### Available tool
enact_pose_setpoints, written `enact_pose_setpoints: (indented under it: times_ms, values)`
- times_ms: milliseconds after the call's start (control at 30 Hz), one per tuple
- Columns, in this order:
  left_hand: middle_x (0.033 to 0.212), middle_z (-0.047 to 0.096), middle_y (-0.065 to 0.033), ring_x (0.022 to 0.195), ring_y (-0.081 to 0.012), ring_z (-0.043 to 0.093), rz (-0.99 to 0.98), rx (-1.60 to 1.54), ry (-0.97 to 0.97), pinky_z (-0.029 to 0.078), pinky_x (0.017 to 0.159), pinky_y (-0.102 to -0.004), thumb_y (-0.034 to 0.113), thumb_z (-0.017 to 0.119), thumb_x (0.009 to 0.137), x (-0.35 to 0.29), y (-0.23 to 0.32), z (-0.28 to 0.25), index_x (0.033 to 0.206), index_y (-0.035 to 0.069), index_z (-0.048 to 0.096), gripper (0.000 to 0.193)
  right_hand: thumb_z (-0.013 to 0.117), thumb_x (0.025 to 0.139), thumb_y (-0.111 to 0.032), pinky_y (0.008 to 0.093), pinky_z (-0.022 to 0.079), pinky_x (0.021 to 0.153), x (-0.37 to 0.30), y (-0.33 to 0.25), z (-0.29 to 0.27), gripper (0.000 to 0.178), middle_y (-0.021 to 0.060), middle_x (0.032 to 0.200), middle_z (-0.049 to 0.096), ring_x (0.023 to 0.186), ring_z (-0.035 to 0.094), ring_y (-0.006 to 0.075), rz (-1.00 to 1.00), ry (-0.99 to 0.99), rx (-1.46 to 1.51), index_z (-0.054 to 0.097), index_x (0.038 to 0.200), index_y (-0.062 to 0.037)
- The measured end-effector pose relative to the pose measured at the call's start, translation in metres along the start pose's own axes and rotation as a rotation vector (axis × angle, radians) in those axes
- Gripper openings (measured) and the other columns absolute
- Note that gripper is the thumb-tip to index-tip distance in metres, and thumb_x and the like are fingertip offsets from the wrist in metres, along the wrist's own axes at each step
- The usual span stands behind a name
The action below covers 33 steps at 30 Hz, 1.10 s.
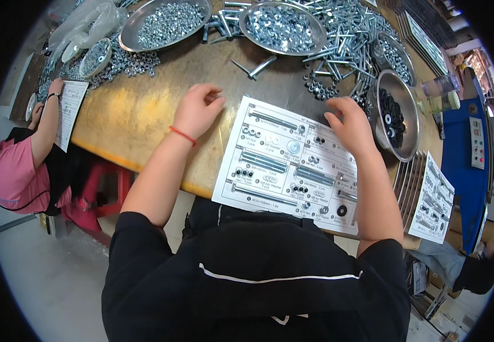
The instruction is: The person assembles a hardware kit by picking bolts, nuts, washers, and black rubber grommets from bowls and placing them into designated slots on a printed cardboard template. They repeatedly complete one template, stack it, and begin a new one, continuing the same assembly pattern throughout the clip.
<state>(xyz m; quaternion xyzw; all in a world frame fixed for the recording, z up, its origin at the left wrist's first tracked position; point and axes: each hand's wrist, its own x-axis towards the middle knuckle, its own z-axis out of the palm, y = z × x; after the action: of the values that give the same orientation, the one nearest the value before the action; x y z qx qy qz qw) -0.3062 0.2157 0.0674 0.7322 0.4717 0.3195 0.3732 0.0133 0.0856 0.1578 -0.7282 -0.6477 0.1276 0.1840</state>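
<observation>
Over the table, my left hand (200,108) hangs left of the white printed card (232,137), its fingers loosely bent and thumb apart; nothing shows in it. My right hand (346,125) is above the card's upper right part, thumb and fingers parted with a gap and nothing visible between them. Its fingertips are nearest to a small pile of dark nuts (320,88). Rows of bolts, nuts and washers appear on the card; whether they are printed or real parts, I cannot tell. My right forearm hides its right edge.
Steel bowls of nuts (124,40) and washers (322,43) stand at the back, amid heaped bolts (344,25). A bowl with black round parts (414,134) is at right, above stacked cards (434,199). Two loose bolts (261,67) lie mid-table. A person in pink (21,179) works at left.
</observation>
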Motion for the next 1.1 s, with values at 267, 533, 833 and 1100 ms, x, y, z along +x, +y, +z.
enact_pose_setpoints:
  times_ms: [267, 533, 833, 1100]
  values:
    - [0.107, 0.062, -0.0069, 0.109, -0.0277, 0.055, 0.145, 0.265, 0.053, 0.048, 0.091, -0.0388, 0.028, 0.072, 0.079, 0.073, 0.024, 0.061, 0.100, 0.012, 0.070, 0.026, 0.059, 0.086, -0.012, 0.0435, 0.046, 0.095, 0.099, 0.041, 0.024, 0.029, 0.0149, 0.116, 0.060, 0.110, 0.056, 0.0352, 0.144, 0.113, -0.362, 0.066, 0.114, -0.0101]
    - [0.100, 0.061, -0.0033, 0.101, -0.0266, 0.057, 0.202, 0.247, 0.121, 0.049, 0.085, -0.0387, 0.027, 0.075, 0.077, 0.073, 0.013, 0.062, 0.084, 0.013, 0.070, 0.017, 0.059, 0.083, -0.011, 0.0439, 0.049, 0.087, 0.121, 0.058, 0.040, 0.019, 0.0111, 0.100, 0.061, 0.101, 0.058, 0.0330, 0.064, 0.085, -0.552, 0.071, 0.098, -0.0145]
    - [0.097, 0.065, -0.0075, 0.093, -0.0302, 0.060, 0.373, 0.086, 0.294, 0.049, 0.084, -0.0393, 0.017, 0.072, 0.076, 0.076, 0.014, 0.062, 0.085, 0.010, 0.069, 0.012, 0.066, 0.083, -0.016, 0.0483, 0.047, 0.073, 0.106, 0.059, 0.026, 0.011, 0.0144, 0.082, 0.065, 0.080, 0.062, 0.0365, -0.140, 0.492, -0.341, 0.065, 0.089, -0.0066]
    - [0.103, 0.067, -0.0071, 0.098, -0.0272, 0.062, 0.818, 0.026, 0.169, 0.048, 0.084, -0.0358, 0.021, 0.067, 0.087, 0.060, 0.119, 0.074, 0.100, 0.009, 0.069, 0.017, 0.067, 0.089, -0.015, 0.0237, 0.041, 0.062, 0.027, -0.005, -0.028, 0.018, -0.0003, 0.077, 0.063, 0.070, 0.053, 0.0069, -0.010, 0.269, 0.377, 0.066, 0.102, -0.0026]
